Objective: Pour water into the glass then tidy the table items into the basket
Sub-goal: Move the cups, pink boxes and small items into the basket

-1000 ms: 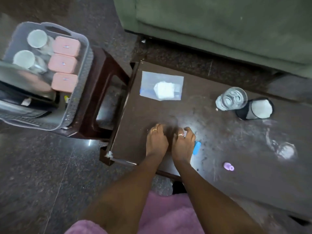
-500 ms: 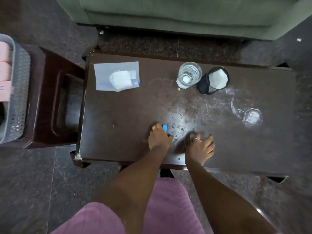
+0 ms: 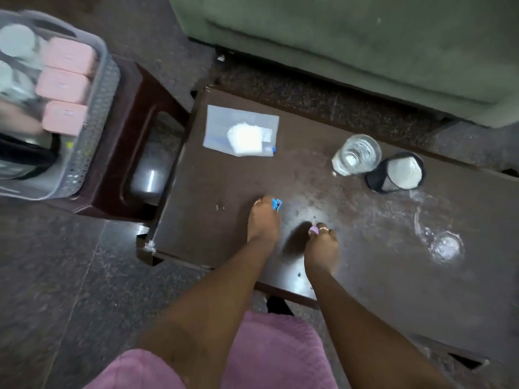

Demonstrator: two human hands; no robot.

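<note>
Progress check: the pouring looks done to me. The glass has water in it and stands well beyond the right fingertips, up and off to their right. Just beside it is a black mesh cup with something white inside. There's also a wet patch on the table, far out to the right of those fingers, so I'd guess some water went astray.

Tidying is the step in hand. The left hand has its fingers curled round a small blue clip that pokes out at the fingertips. The right hand is pinching a little purple piece, can't tell what it is exactly. The hands are close together, low at the table's near edge.

Not yet tidied: the glass, the mesh cup, and a clear zip pouch with a white wad in it. The pouch lies ahead of the left fingertips, well apart from them.

The basket sits way off to the left of the left fingers, on a brown stool. It's blurry, but it holds three pink boxes in a row, a couple of white-topped round containers next to them, and something dark at the near end. Roughly halfway, I'd say.
</note>
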